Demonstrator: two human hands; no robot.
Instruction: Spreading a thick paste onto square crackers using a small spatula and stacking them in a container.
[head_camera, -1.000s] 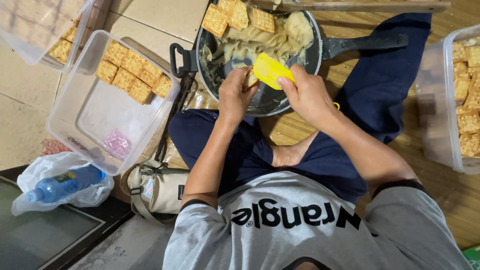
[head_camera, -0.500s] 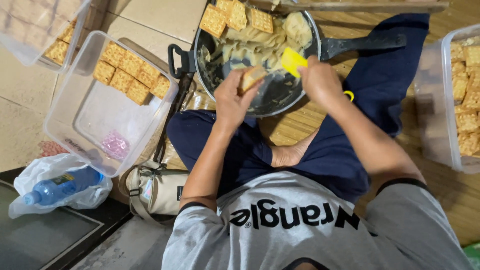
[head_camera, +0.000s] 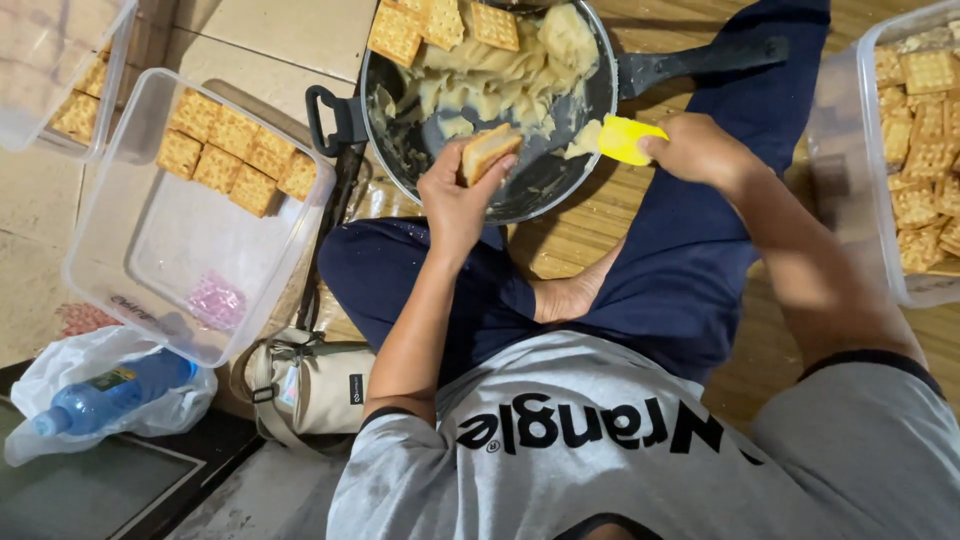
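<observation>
Filling (head_camera: 500, 85) lies pale and thick in the dark pan (head_camera: 560, 175) resting on the person's lap, and the yellow spatula (head_camera: 625, 138), gripped tight in the right hand (head_camera: 700, 150), sits at the pan's rim with a dab of it on the blade. The left hand (head_camera: 455, 195) pinches a cracker sandwich (head_camera: 488, 152) between thumb and fingers, edge-up over the pan. To do this well, I judge the sandwich should stay over the pan so drips fall back in, held lightly enough not to crack, with the blade wiping the edges flush.
</observation>
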